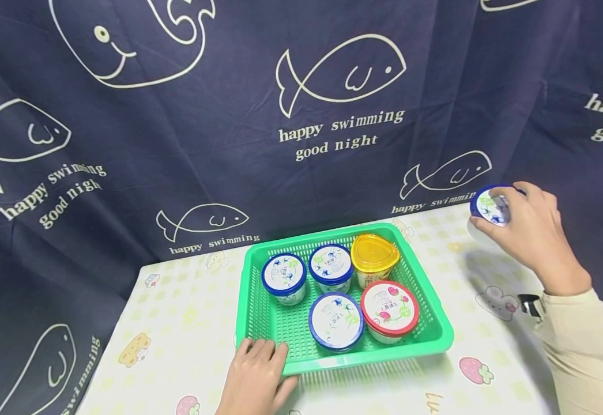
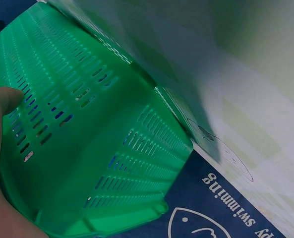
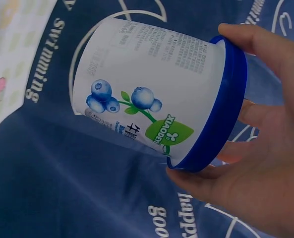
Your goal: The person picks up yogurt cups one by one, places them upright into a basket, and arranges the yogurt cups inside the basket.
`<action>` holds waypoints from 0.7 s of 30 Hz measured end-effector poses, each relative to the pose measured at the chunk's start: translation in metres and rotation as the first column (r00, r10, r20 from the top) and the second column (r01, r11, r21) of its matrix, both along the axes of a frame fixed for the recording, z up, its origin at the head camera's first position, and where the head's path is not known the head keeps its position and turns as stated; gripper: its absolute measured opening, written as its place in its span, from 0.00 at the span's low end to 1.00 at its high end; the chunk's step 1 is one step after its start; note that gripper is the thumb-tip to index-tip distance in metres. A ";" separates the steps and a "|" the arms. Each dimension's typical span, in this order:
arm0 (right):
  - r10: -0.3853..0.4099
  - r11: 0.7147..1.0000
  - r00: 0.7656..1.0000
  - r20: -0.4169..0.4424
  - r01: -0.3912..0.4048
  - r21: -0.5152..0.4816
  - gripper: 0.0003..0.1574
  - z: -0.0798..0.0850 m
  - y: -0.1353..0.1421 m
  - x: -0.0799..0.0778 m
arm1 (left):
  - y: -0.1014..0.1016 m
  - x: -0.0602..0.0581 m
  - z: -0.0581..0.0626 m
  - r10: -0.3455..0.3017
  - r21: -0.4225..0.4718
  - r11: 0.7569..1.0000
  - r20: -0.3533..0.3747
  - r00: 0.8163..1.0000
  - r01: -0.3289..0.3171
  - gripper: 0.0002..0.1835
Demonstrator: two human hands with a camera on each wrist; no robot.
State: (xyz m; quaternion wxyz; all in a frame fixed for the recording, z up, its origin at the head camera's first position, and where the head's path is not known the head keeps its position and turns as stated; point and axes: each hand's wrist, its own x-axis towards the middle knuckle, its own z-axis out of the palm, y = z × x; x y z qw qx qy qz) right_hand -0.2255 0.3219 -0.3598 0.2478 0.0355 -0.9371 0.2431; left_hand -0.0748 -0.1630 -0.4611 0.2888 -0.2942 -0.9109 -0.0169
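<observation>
My right hand (image 1: 532, 230) holds a white tub with a blue lid (image 1: 490, 207), fingers and thumb spread round the lid's edge. It is raised over the table's right side, its shadow below. In the right wrist view the tub (image 3: 147, 89) shows printed blueberries and a green leaf. At the near left corner of a green basket (image 1: 431, 340), my left hand (image 1: 257, 372) grips the rim, fingers over the inside and thumb outside. In the basket stand several tubs: blue-lidded ones (image 1: 284, 272), a red-lidded tub (image 1: 391, 307) and a yellow-lidded cup (image 1: 374, 253).
The basket stands on a table with a pale checked cloth (image 1: 172, 305) printed with cartoon figures. Right behind the table hangs a dark blue curtain (image 1: 229, 144) with white fish drawings and lettering; it also runs along the left side.
</observation>
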 end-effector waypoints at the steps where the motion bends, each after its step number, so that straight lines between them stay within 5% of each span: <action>1: 0.005 1.000 1.000 -0.006 -0.005 0.000 0.36 0.002 -0.002 0.001 | 0.000 0.000 -0.001 0.001 -0.001 1.000 -0.001 1.000 -0.001 0.18; 21: 0.141 0.990 0.976 -0.166 -0.142 0.005 0.35 0.025 -0.042 0.025 | -0.001 0.002 0.002 0.040 -0.021 0.999 0.066 0.997 -0.039 0.20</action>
